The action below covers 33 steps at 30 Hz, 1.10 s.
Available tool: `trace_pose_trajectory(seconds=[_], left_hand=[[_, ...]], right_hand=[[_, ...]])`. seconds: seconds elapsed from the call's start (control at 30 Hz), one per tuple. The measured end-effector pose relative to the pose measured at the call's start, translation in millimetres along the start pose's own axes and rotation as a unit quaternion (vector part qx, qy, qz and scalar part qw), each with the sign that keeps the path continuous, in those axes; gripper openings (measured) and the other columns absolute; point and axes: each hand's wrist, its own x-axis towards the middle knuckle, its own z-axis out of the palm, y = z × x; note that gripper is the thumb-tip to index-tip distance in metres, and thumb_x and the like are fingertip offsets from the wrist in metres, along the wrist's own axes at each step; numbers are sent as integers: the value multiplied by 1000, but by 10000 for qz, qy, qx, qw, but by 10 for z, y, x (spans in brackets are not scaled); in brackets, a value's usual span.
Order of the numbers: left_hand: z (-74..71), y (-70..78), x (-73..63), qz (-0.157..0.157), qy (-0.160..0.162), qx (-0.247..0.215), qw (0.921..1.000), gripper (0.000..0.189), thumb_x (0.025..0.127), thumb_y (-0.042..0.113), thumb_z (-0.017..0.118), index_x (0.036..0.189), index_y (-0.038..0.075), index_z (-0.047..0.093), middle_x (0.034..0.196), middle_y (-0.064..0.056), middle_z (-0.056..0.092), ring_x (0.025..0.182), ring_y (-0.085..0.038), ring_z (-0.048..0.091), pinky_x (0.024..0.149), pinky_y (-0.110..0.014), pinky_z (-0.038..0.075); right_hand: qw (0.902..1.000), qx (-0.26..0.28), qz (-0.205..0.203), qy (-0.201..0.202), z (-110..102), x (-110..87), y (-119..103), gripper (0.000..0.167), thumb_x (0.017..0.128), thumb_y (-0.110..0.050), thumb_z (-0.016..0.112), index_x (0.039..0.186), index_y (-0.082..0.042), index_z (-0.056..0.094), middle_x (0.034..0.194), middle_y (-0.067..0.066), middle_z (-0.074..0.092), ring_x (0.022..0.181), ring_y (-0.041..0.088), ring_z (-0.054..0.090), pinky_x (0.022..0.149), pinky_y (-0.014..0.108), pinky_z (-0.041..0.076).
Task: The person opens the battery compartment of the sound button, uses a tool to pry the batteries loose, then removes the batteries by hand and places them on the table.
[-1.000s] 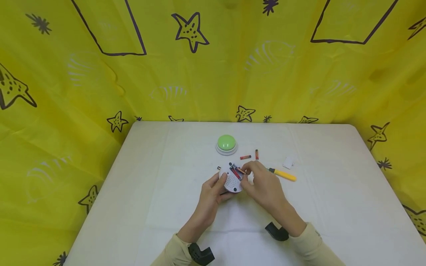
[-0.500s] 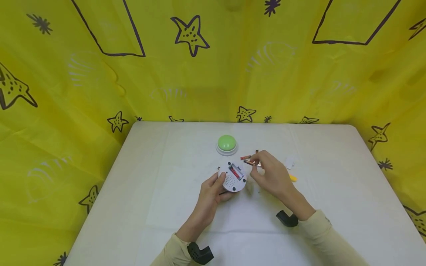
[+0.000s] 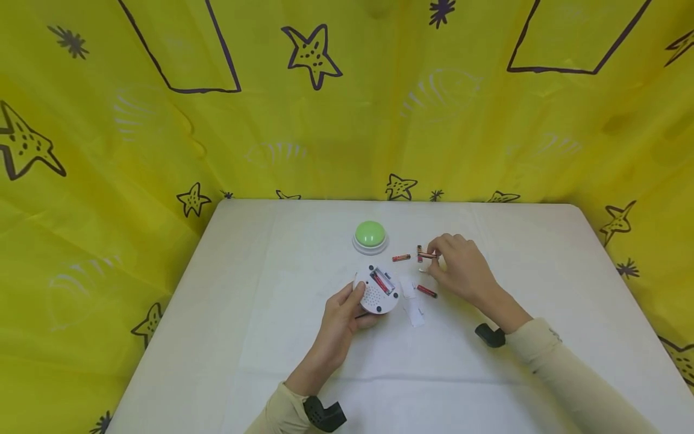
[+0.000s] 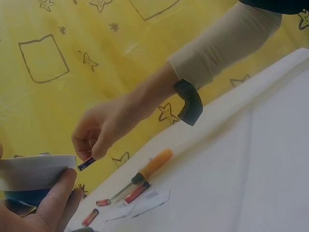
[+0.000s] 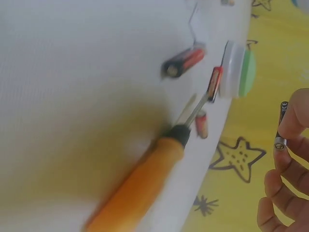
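My left hand (image 3: 336, 319) grips a round white push button (image 3: 373, 300), its base turned up and its blue dome (image 4: 29, 197) facing down in the left wrist view. One red battery (image 3: 378, 283) lies in the opened battery compartment; the slot beside it is vacant. Right of the push button, my right hand (image 3: 465, 268) pinches a small battery (image 3: 426, 255) between thumb and fingers, held up above the table. In the right wrist view, the end of that battery (image 5: 280, 140) shows at the fingertips.
Several red batteries (image 3: 401, 258) lie near a second push button (image 3: 370, 234) with a green dome. White slips (image 3: 414, 314) and another battery (image 3: 427, 292) lie right of the held button. A yellow-handled screwdriver (image 4: 157, 162) lies on the table, mostly hidden under my right hand in the head view.
My right hand has lifted one battery out of the compartment and carried it right and away from the button. The left hand has stayed almost still, holding the button.
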Motion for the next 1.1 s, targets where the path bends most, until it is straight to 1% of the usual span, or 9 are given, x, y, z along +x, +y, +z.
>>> trace_pose_trajectory(seconds=[0.13,0.33,0.43,0.57,0.83,0.97,1.1], left_hand=[[-9,-4,-3,-1,-26,-13,10000,60,108,42,55,153,3,48,146,-22,62,118,-20,72,100,-41,59],[-19,-6,-11,39,-78,-45,10000,61,108,41,55,153,1,47,147,-24,61,117,-20,72,100,-40,59],[-20,-4,-17,53,-95,-73,9999,61,109,41,54,153,0,47,148,-26,59,117,-20,73,100,-40,59],[-20,-2,-22,69,-102,-76,9999,61,109,42,54,153,0,47,147,-27,59,116,-20,73,100,-41,59],[-21,-4,-30,88,-86,-147,9998,60,109,39,54,152,-2,47,145,-26,61,114,-18,73,99,-41,59],[-29,-3,-33,78,-104,-85,9999,62,108,42,55,152,-2,48,145,-24,62,118,-19,72,100,-41,59],[-36,0,-34,58,-119,-33,9999,64,107,45,55,152,0,48,146,-22,62,120,-21,71,100,-40,59]], right_hand=[[9989,-61,294,-372,-7,50,149,14,91,-9,63,104,-8,67,99,8,71,93,32,59,84,50,47],[9964,-175,463,-689,-20,134,329,15,91,-10,64,106,-7,67,101,11,70,97,34,59,88,54,47],[9938,-263,576,-919,-12,181,391,17,91,-11,65,107,-7,67,103,11,69,99,34,58,90,55,46],[9897,-321,756,-1174,20,242,470,19,92,-13,65,110,-7,68,105,12,68,101,34,58,93,56,46],[9831,-282,1010,-1498,75,313,591,22,94,-15,63,113,-5,67,109,15,70,104,36,59,94,58,46],[9796,-221,1128,-1648,98,333,613,23,95,-15,61,115,-5,66,109,15,69,102,36,58,94,58,45],[9776,-193,1163,-1742,111,340,626,24,94,-14,60,115,-4,66,107,15,70,101,36,58,92,58,45]])
